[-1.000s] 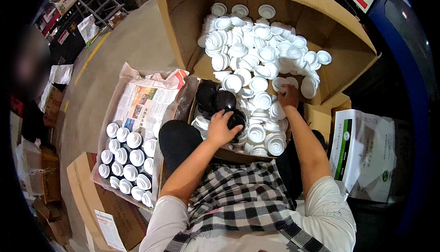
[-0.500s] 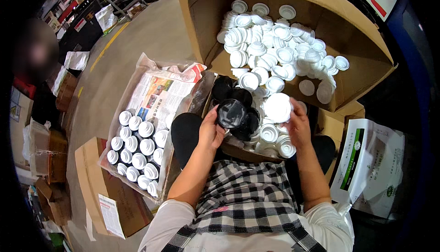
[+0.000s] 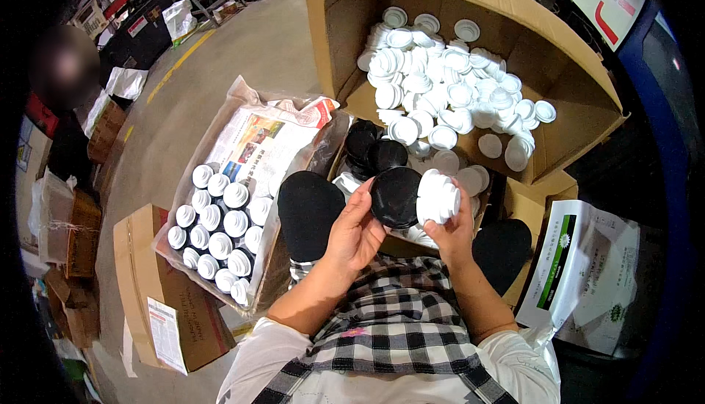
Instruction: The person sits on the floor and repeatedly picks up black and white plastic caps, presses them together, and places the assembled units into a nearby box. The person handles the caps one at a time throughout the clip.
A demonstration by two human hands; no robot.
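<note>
My left hand [image 3: 354, 231] is closed on a round black cup-like part [image 3: 396, 197], its wide face turned up toward me. Close against its right side is a white stepped plastic cap [image 3: 438, 196], gripped in my right hand [image 3: 453, 236]. Just beyond my hands sit more black round parts [image 3: 386, 155] and loose white caps [image 3: 443, 137], in an open box between my knees. To the left, a lined tray [image 3: 248, 307] holds rows of black parts topped with white caps [image 3: 235, 223].
A large tipped cardboard box [image 3: 321, 37] full of white caps stands ahead. Newspaper [image 3: 250, 143] covers the far part of the tray. A closed carton [image 3: 139, 257] lies left, and a white printed carton [image 3: 587, 257] right. A blurred person [image 3: 64, 62] is at far left.
Both hands have come nearer to me and closer together. The black part and the white cap, apart before, now meet, and the cap has turned to show its side.
</note>
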